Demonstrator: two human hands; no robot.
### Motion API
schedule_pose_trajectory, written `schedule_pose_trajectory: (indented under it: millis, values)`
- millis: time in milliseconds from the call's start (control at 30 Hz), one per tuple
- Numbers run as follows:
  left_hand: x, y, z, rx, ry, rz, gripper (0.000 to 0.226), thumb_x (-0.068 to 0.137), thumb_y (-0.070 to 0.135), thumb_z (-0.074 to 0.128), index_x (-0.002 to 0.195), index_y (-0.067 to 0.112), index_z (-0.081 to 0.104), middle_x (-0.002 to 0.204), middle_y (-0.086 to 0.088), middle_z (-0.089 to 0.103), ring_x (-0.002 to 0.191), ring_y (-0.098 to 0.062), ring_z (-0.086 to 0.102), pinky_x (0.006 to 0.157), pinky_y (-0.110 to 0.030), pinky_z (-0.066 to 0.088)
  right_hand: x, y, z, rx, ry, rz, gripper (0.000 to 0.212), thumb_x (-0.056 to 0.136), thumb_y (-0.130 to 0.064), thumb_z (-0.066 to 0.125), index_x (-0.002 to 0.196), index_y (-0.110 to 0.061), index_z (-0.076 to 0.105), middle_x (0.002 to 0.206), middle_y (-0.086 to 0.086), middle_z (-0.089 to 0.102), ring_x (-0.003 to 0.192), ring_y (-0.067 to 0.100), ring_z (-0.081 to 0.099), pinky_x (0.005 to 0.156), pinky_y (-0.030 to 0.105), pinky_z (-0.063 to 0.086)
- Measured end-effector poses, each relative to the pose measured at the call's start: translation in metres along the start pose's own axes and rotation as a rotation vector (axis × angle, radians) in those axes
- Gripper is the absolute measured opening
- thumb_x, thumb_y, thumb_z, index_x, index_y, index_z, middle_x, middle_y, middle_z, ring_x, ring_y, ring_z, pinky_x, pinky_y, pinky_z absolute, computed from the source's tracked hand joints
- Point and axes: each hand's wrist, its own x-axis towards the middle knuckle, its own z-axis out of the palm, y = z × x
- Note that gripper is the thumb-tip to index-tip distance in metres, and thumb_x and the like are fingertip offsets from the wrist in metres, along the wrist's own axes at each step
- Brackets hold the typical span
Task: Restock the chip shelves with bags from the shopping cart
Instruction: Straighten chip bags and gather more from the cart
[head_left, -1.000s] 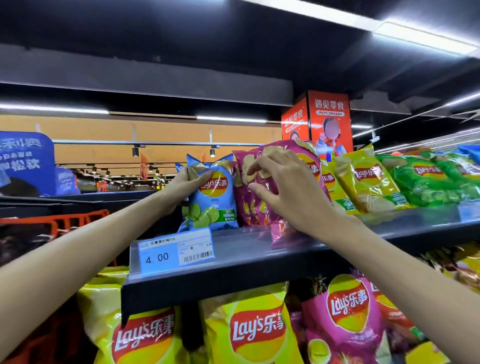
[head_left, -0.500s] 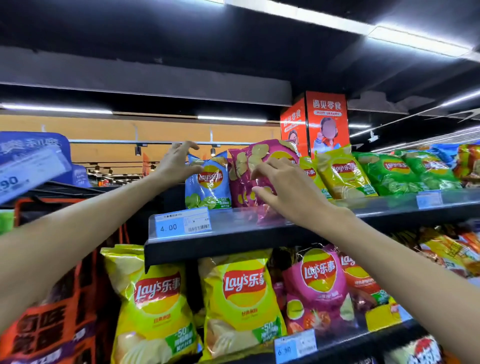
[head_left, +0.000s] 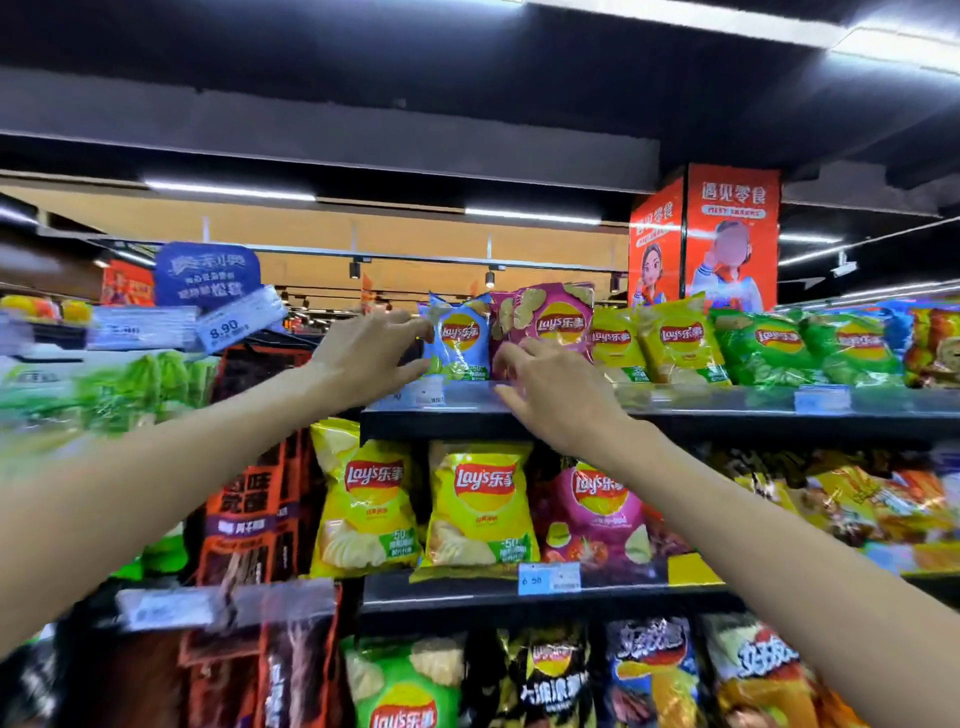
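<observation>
Blue bag (head_left: 458, 338) stands upright on the top shelf (head_left: 675, 413), long axis vertical, logo facing out, top edge up. Pink bag (head_left: 545, 322) touching its right side, also upright, logo out, top leaning slightly right. Left hand (head_left: 366, 356) at the blue bag's left edge: arm stretched up and forward, fingers spread and loosely bent, fingertips at the bag's upper left corner, thumb near its lower left corner; looks like touching, not a closed grip. Right hand (head_left: 553, 387) in front of the pink bag's lower half, arm reaching up from lower right, palm away, fingers extended and splayed, tips on or just short of the bag; can't tell which, holds nothing. Right of the right hand: yellow bags (head_left: 670, 340), then green bags (head_left: 800, 345), all upright in the same row. Below both hands, next shelf down: two large yellow bags (head_left: 478, 506) and a large pink bag (head_left: 597, 514), upright. Price tag (head_left: 548, 578) under those. Left side of view is motion-blurred.
</observation>
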Motion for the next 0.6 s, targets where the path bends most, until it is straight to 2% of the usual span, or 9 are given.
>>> schedule_pose_trajectory:
  millis: [133, 267, 400, 467, 600]
  values:
    - [-0.061, 0.033, -0.025, 0.056, -0.145, -0.059, 0.037, 0.094, 0.05, 0.053, 0.124, 0.029, 0.054, 0.115, 0.004, 0.059, 0.105, -0.023, 0.061, 0.061, -0.033, 0.04, -0.043, -0.024, -0.008, 0.066, -0.067, -0.077, 0.031, 0.099, -0.035, 0.05, 0.124, -0.016, 0.053, 0.115, 0.005, 0.059, 0.11, 0.026, 0.053, 0.086, 0.038, 0.044]
    - [-0.139, 0.056, -0.056, 0.091, -0.281, -0.08, 0.041, 0.093, 0.051, 0.052, 0.125, 0.025, 0.055, 0.116, 0.001, 0.06, 0.104, -0.026, 0.063, 0.066, -0.039, 0.05, -0.091, -0.065, -0.011, 0.128, -0.16, -0.134, 0.032, 0.098, -0.034, 0.051, 0.123, -0.016, 0.053, 0.115, 0.006, 0.059, 0.111, 0.03, 0.054, 0.083, 0.041, 0.045]
    - [-0.226, 0.069, -0.096, 0.157, -0.427, -0.113, 0.06, 0.086, 0.064, 0.028, 0.117, 0.023, 0.059, 0.102, 0.0, 0.062, 0.093, -0.027, 0.065, 0.059, -0.037, 0.049, -0.141, -0.122, -0.007, 0.249, -0.193, -0.236, 0.033, 0.094, -0.032, 0.058, 0.12, -0.012, 0.056, 0.113, 0.011, 0.061, 0.106, 0.034, 0.057, 0.079, 0.04, 0.046]
    - [-0.268, 0.069, -0.119, 0.162, -0.488, -0.14, 0.053, 0.092, 0.06, 0.035, 0.123, 0.022, 0.056, 0.103, -0.001, 0.061, 0.093, -0.027, 0.063, 0.059, -0.035, 0.048, -0.158, -0.155, -0.006, 0.294, -0.203, -0.299, 0.031, 0.094, -0.032, 0.058, 0.118, -0.013, 0.056, 0.116, 0.009, 0.061, 0.109, 0.033, 0.056, 0.081, 0.041, 0.047]
    - [-0.349, 0.065, -0.174, 0.271, -0.63, -0.197, 0.046, 0.098, 0.056, 0.043, 0.13, 0.024, 0.05, 0.112, 0.001, 0.058, 0.098, -0.023, 0.061, 0.059, -0.031, 0.036, -0.174, -0.229, -0.012, 0.407, -0.223, -0.419, 0.028, 0.099, -0.036, 0.049, 0.119, -0.017, 0.051, 0.112, 0.004, 0.057, 0.109, 0.028, 0.052, 0.084, 0.038, 0.042]
